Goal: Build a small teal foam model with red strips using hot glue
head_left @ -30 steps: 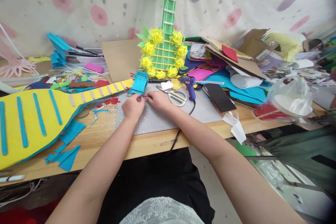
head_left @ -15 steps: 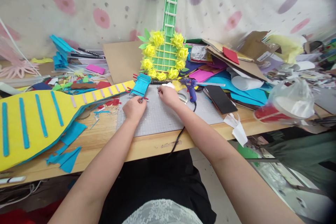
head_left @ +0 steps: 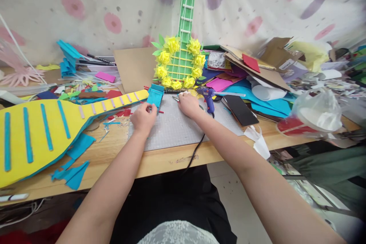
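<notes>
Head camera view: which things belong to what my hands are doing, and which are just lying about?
Likely in use:
Blue piece, at the left hand
Scissors, partly under the right hand
Cutting mat, below both hands
Glue gun, nearby
Yellow guitar-shaped piece, narrow end near the blue piece

Probably just lying about:
Black phone
Bagged tub
Blue scraps

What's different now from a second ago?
The right hand has left the lower edge of the blue piece and moved rightward over the scissors; whether it grips them is hidden. The left hand stays at the blue piece. The yellow board, glue gun and phone lie as before.
</notes>
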Motion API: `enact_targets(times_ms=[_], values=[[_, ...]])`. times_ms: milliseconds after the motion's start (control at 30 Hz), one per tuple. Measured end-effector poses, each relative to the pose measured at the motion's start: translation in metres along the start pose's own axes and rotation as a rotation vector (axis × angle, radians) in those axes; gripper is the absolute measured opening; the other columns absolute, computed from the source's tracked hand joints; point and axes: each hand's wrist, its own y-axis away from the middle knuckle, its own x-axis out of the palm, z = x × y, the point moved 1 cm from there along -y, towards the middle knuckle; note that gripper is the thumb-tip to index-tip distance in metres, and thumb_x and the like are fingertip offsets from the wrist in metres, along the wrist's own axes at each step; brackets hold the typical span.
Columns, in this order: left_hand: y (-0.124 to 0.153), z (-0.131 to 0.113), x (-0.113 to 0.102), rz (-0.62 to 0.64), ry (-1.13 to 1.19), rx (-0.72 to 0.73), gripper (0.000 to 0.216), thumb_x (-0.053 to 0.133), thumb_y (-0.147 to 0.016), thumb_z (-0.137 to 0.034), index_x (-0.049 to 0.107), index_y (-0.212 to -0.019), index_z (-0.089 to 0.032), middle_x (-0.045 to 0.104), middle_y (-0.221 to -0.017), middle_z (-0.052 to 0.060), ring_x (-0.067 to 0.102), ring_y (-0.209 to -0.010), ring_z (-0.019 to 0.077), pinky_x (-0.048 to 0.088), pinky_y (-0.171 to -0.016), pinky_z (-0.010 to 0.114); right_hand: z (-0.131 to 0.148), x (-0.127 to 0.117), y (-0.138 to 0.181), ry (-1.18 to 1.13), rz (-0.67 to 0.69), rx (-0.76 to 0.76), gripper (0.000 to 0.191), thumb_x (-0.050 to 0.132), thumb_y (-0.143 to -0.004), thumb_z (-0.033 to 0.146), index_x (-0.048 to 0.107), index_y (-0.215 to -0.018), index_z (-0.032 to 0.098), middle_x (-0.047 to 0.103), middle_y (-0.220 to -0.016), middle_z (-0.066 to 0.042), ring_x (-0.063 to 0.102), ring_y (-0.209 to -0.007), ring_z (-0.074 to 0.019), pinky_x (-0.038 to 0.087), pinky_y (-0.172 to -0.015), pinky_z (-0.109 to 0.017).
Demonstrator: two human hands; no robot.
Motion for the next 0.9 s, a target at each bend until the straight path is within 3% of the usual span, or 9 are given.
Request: enact_targets(times_ms=[167, 267, 367, 900], values=[[-0.022, 0.023, -0.007, -0.241, 0.158, -0.093, 0.018, 0.046, -0.081, -0.037, 0.057, -0.080, -0.022, 0.058, -0.070, -0.001, 0.054, -0.069, 0.0135, 0.035, -0.061, 0.024, -0.008, 0.008, 0.005, 0.000, -0.075, -0.057, 0.031, 0.036, -0.090, 0.022, 0.055, -0.113, 0.012, 0.058, -0.109, -0.016, 0.053, -0.098, -0.0256, 0.039, -0.073, -0.032], [-0.037, 0.038, -0.010, -0.317, 0.235, -0.174, 0.017, 0.047, -0.081, -0.037, 0.055, -0.080, -0.022, 0.055, -0.069, -0.002, 0.051, -0.065, 0.0120, 0.036, -0.062, 0.024, -0.011, 0.011, 0.006, -0.017, -0.121, -0.194, 0.032, 0.033, -0.092, 0.025, 0.059, -0.106, 0.015, 0.057, -0.110, -0.014, 0.049, -0.103, -0.0247, 0.039, -0.076, -0.032], [-0.046, 0.046, -0.012, -0.362, 0.290, -0.217, 0.016, 0.046, -0.082, -0.036, 0.052, -0.077, -0.021, 0.053, -0.068, -0.002, 0.049, -0.064, 0.0114, 0.039, -0.065, 0.023, -0.012, 0.010, 0.005, -0.015, -0.122, -0.228, 0.032, 0.034, -0.092, 0.028, 0.061, -0.102, 0.014, 0.058, -0.108, -0.014, 0.048, -0.103, -0.0248, 0.038, -0.078, -0.032], [-0.038, 0.037, -0.006, -0.242, 0.245, -0.165, 0.015, 0.048, -0.079, -0.035, 0.052, -0.075, -0.021, 0.054, -0.067, -0.002, 0.051, -0.065, 0.0119, 0.035, -0.062, 0.025, -0.017, 0.007, 0.003, -0.012, -0.074, -0.174, 0.033, 0.040, -0.089, 0.030, 0.054, -0.113, 0.013, 0.057, -0.109, -0.014, 0.050, -0.099, -0.0238, 0.038, -0.076, -0.031]])
